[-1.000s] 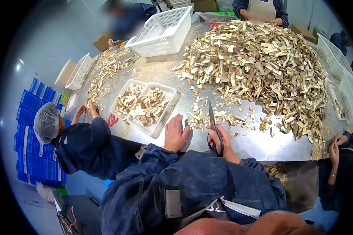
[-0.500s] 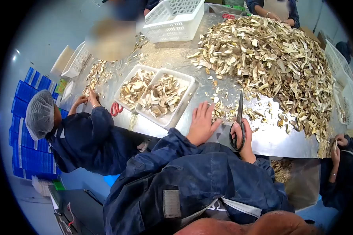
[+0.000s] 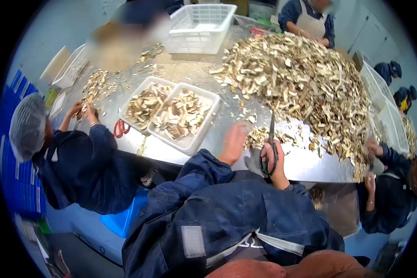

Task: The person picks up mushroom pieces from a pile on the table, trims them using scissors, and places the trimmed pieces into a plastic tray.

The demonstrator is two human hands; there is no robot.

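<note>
My right hand is closed around the black handles of a pair of scissors, whose blades point away from me. Somewhat blurred, my left hand is at the table edge with its fingers stretched out and nothing visible in it. Small sliced mushroom pieces lie between my two hands. A large heap of dried mushroom slices rises beyond the scissors. To the left of my left hand stand two white trays, a nearer tray and another tray, both holding mushroom slices.
Red-handled scissors lie left of the trays, near a co-worker in a hair net. A white perforated crate stands at the back. Another co-worker's hand is at the right edge. Blue crates are stacked at left.
My view has turned, so the table's contents sit further left in it and more shows at the right. My left hand has blurred; the scissors stay in my right hand.
</note>
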